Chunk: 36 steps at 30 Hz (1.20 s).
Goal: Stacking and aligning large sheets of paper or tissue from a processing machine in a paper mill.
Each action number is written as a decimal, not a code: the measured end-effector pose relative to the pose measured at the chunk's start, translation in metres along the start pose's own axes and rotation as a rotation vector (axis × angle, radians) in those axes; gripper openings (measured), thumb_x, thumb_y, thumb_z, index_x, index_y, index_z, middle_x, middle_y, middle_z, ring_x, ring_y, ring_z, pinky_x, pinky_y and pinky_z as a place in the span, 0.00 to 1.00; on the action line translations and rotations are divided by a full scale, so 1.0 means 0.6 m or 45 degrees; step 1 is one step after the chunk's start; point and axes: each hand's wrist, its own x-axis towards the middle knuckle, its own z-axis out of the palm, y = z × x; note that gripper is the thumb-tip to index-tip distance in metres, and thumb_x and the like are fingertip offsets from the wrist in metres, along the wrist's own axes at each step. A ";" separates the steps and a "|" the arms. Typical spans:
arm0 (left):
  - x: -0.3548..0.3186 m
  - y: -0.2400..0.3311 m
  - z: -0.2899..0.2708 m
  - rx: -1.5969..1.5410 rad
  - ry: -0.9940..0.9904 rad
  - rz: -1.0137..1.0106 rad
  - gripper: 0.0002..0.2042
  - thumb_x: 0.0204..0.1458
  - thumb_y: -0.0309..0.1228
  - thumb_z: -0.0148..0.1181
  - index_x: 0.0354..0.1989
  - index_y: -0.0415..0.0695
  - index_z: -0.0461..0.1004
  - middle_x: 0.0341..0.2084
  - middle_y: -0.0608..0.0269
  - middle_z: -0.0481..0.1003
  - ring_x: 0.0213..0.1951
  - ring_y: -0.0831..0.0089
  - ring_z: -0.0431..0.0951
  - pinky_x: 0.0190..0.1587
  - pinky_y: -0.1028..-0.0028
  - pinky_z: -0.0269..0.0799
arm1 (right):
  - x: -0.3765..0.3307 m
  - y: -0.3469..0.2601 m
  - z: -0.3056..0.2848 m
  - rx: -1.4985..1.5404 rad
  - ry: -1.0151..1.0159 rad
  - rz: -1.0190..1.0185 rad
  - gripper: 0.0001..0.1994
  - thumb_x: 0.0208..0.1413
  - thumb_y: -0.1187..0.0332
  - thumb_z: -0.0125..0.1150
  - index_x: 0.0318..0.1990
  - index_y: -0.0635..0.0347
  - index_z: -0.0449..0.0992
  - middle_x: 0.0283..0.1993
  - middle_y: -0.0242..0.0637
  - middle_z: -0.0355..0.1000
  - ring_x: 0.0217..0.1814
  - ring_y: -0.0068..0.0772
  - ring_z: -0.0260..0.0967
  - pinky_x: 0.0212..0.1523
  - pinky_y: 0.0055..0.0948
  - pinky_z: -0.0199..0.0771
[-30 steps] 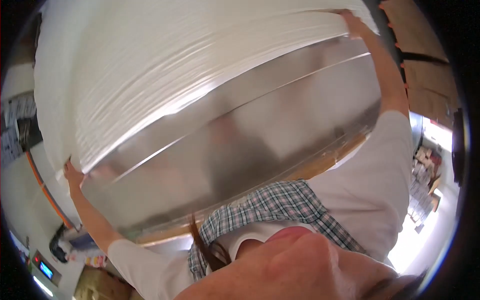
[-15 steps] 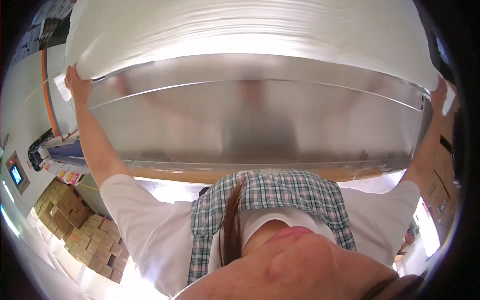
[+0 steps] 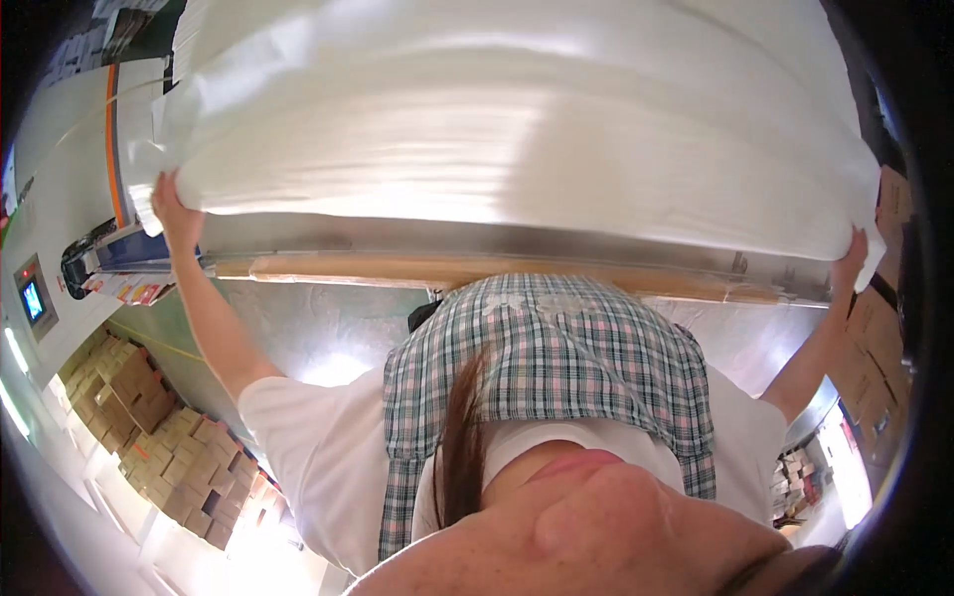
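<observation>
A wide, thin white sheet [image 3: 397, 129] lies stretched across a shiny metal table [image 3: 328, 233]. At its near left corner my left hand [image 3: 179, 217] is closed on the edge, with a loose flap hanging outside the fingers. My right hand [image 3: 850, 262] grips the near right corner, where another small flap sticks out. Both arms are spread wide. Between the hands the sheet's front edge runs nearly straight, leaving a narrow strip of metal bare. Whether the sheet is film or cloth I cannot tell.
A tan strip [image 3: 378, 269] edges the table close to my checked apron. On the left stands a pale machine with a small lit screen [image 3: 34, 300], near some printed papers [image 3: 139, 287]. Stacked cardboard boxes [image 3: 189, 462] fill the lower left; brown cartons [image 3: 874, 343] stand at right.
Both hands have drawn the sheet's front edge toward me. It now covers most of the metal that was bare before, and the sheet's surface shows broader folds.
</observation>
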 end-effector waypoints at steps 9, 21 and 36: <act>-0.170 0.002 0.032 0.053 -0.365 -0.120 0.30 0.31 0.33 0.62 0.50 0.50 0.61 0.51 0.51 0.59 0.56 0.59 0.55 0.59 0.58 0.43 | -0.148 -0.150 0.007 0.110 -0.242 0.050 0.26 0.42 0.68 0.57 0.52 0.45 0.61 0.58 0.44 0.52 0.63 0.42 0.45 0.58 0.43 0.42; 0.134 -0.025 0.119 -0.335 -1.466 -0.327 0.28 0.33 0.24 0.53 0.50 0.44 0.63 0.42 0.51 0.69 0.43 0.62 0.69 0.44 0.70 0.64 | 0.187 -0.149 0.088 -0.107 -1.631 0.062 0.39 0.22 0.83 0.65 0.52 0.53 0.62 0.53 0.40 0.61 0.56 0.45 0.56 0.53 0.36 0.61; 0.077 0.316 -0.052 -0.754 -0.109 -0.001 0.13 0.43 0.22 0.52 0.41 0.43 0.70 0.39 0.62 0.72 0.43 0.69 0.71 0.47 0.73 0.63 | 0.235 -0.195 0.091 1.022 -0.659 -0.086 0.20 0.48 0.74 0.52 0.51 0.56 0.64 0.52 0.34 0.63 0.54 0.30 0.60 0.53 0.28 0.58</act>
